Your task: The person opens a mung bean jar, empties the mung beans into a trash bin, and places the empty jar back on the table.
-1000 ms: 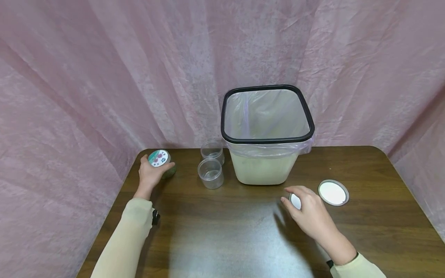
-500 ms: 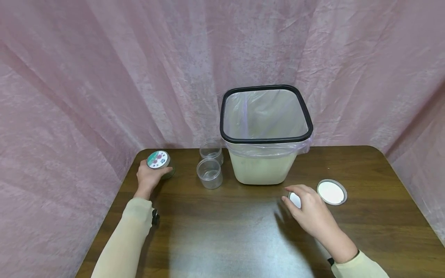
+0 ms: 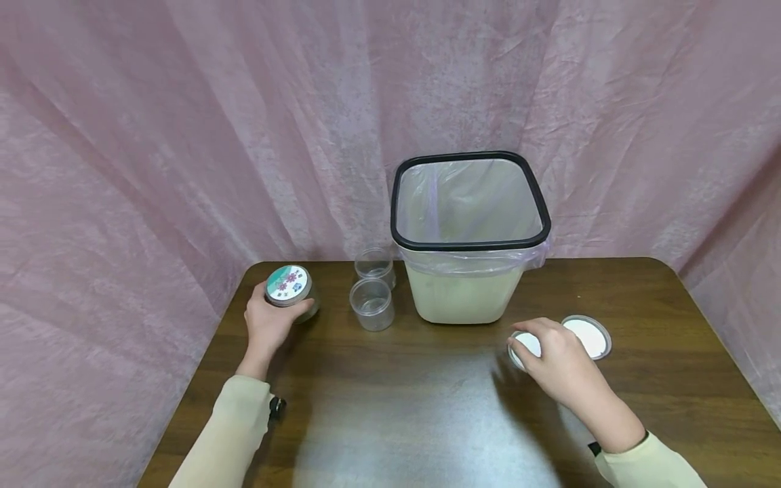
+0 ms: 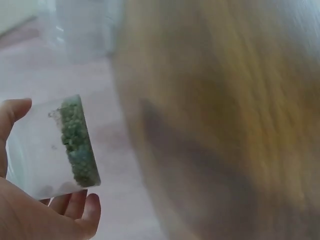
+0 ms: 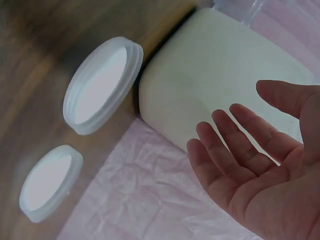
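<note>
From above its near side, the head camera looks forward and down at the counter (image 3: 396, 393). Turned sideways and close in, the left wrist's shares the jar (image 4: 55, 147) with it; the right wrist's, the bin (image 5: 200, 75) and lids (image 5: 102, 86).

a pale bin (image 3: 460, 297) stands on the brown table (image 3: 415, 407). a clear bag (image 3: 476, 263) lines it under a black rim (image 3: 470, 245). a pink curtain (image 3: 274, 135) hangs behind.

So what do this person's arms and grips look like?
The left sleeve and right sleeve are long, plain and pale cream-green. A black piece shows beside the left one, a smaller dark piece beside the right. The left grip and right grip are ungloved.
</note>
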`<move>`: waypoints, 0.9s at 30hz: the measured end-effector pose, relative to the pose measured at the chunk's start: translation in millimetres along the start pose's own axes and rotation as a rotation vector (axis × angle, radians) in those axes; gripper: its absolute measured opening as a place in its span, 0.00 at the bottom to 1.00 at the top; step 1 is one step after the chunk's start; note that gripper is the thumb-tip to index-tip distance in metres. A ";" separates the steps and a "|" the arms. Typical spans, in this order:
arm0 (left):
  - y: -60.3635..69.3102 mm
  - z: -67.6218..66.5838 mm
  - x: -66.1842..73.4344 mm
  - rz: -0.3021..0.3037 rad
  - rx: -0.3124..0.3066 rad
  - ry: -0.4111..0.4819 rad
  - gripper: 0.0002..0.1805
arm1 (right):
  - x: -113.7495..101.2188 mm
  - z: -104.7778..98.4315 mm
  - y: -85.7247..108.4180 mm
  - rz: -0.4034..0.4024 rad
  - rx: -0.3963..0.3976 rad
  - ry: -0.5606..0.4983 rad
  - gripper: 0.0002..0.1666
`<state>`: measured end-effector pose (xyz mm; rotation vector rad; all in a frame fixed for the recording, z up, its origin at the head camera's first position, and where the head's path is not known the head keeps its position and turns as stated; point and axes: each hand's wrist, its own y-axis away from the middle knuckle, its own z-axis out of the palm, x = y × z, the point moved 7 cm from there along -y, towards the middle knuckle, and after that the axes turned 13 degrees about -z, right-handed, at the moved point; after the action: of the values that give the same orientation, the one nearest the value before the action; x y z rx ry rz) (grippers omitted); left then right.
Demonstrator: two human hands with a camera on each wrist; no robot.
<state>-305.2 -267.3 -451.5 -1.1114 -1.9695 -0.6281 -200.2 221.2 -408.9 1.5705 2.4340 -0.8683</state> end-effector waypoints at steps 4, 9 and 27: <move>26.3 -6.7 26.8 0.096 0.003 0.113 0.47 | 0.3 -4.2 -1.4 0.000 -0.031 0.015 0.14; 68.3 -14.5 68.5 0.203 -0.068 0.230 0.43 | -0.2 -9.0 -3.1 -0.001 -0.069 0.031 0.14; 152.2 68.8 108.7 0.431 -0.315 0.223 0.47 | -17.0 -30.1 -10.7 -0.054 0.001 0.043 0.14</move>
<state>-234.4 -89.5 -396.2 -1.5291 -1.4105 -0.8008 -195.6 220.1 -373.0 1.5456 2.5168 -0.8530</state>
